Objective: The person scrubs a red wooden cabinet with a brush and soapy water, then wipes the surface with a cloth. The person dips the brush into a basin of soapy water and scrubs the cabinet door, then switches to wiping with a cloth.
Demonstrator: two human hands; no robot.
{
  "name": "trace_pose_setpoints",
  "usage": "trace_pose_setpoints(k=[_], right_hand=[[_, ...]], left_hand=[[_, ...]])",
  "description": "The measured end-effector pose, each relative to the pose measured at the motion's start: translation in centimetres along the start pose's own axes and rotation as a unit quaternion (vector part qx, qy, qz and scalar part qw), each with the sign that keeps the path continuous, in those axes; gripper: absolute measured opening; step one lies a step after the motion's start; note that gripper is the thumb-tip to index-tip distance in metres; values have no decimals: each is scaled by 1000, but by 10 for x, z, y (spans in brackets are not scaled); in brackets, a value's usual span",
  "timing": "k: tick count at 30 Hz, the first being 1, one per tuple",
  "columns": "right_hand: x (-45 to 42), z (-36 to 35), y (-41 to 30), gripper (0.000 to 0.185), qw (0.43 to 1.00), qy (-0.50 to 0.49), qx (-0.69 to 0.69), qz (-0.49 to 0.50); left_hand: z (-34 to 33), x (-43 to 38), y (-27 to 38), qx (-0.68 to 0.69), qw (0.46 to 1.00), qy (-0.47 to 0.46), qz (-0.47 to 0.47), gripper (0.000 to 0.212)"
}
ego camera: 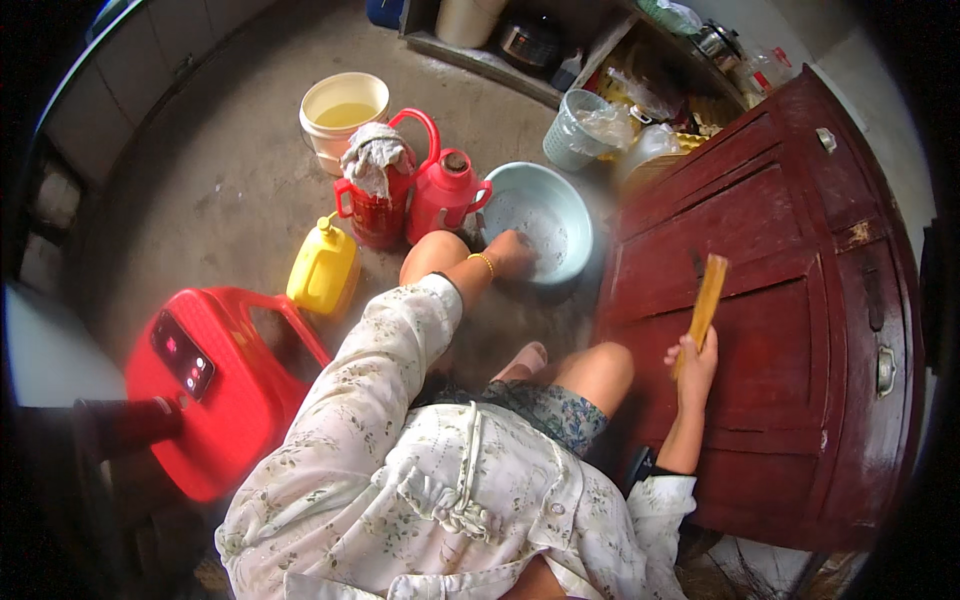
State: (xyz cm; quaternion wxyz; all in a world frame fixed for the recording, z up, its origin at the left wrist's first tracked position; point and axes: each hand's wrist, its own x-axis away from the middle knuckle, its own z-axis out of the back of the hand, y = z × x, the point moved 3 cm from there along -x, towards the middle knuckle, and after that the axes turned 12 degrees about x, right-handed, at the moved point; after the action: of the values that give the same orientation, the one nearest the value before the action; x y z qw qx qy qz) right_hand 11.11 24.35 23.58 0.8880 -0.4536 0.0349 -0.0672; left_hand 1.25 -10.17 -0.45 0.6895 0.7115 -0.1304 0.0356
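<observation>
My left hand (pixel 512 256), with a yellow bead bracelet on the wrist, reaches over the near left rim into a light blue plastic basin (pixel 576 225) of sudsy water. Its fingers are too blurred and hidden to tell whether they hold anything. Out to the right, my right hand (pixel 696 367) is closed around the lower end of a flat, yellowish wooden stick (pixel 707 296), which points upward in front of a dark red wooden cabinet (pixel 765 307). Two red thermos flasks stand left of the basin, one open-handled with a grey cloth (pixel 375 154) over its top, the other (pixel 444 191) with a cork-like stopper.
A cream bucket (pixel 330 142) of yellowish liquid stands behind the flasks. Nearer are a yellow plastic jug (pixel 322 270) and a red plastic stool (pixel 240 427) bearing a phone (pixel 182 354). Beyond the basin are a pale green basket (pixel 562 139) with plastic bags and a low shelf (pixel 480 66).
</observation>
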Motion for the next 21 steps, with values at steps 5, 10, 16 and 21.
trace_pose_setpoints(k=[5, 10, 16, 21], right_hand=[[-38, -69, -35, 46, 975, -191, -115, 10], [-58, -162, 13, 39, 926, -328, -132, -130], [-54, -239, 75, 29, 892, -352, -104, -262], [-104, -245, 60, 49, 931, -253, -161, -209]], left_hand=[[5, 8, 12, -45, 999, -17, -10, 41], [12, 29, 34, 30, 998, 54, 4, 52], [13, 34, 39, -4, 997, 82, 2, 55], [14, 39, 43, -38, 995, 95, 0, 62]])
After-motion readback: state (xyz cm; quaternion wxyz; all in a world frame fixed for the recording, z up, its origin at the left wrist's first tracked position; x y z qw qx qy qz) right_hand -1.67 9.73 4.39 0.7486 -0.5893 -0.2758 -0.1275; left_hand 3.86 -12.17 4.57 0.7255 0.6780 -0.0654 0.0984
